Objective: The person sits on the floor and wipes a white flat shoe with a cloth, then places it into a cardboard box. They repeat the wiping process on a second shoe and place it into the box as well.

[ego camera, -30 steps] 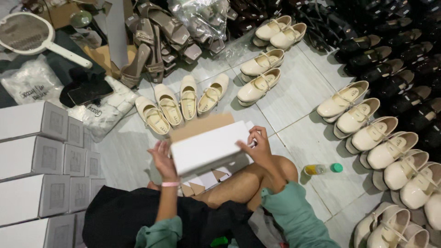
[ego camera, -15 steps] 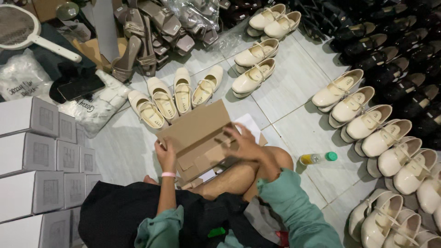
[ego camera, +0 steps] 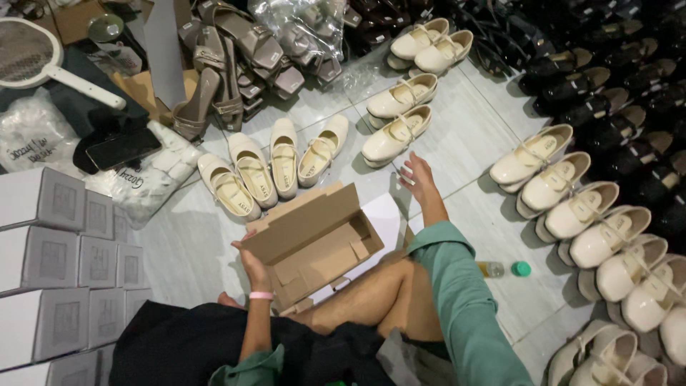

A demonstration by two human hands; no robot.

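An open brown cardboard shoe box [ego camera: 314,243] rests on my lap, its inside facing up. My left hand [ego camera: 251,266], with a pink band on the wrist, grips the box at its near left corner. My right hand [ego camera: 420,180] is off the box, fingers spread, stretched forward over the tiled floor. It is nearest to a pair of cream flat shoes [ego camera: 397,118] lying just beyond it. Several more cream flats [ego camera: 275,164] lie in a row in front of the box.
Stacked white boxes [ego camera: 57,264] stand at the left. More cream shoes [ego camera: 593,229] line the right side, with black shoes [ego camera: 614,71] behind. Taupe sandals [ego camera: 236,64], plastic bags [ego camera: 43,136], a racket-shaped swatter [ego camera: 36,57] and a small green-capped bottle [ego camera: 504,269] lie around.
The box has been turned over so its open inside faces up. My right hand has let go of it and reached forward towards the cream shoes.
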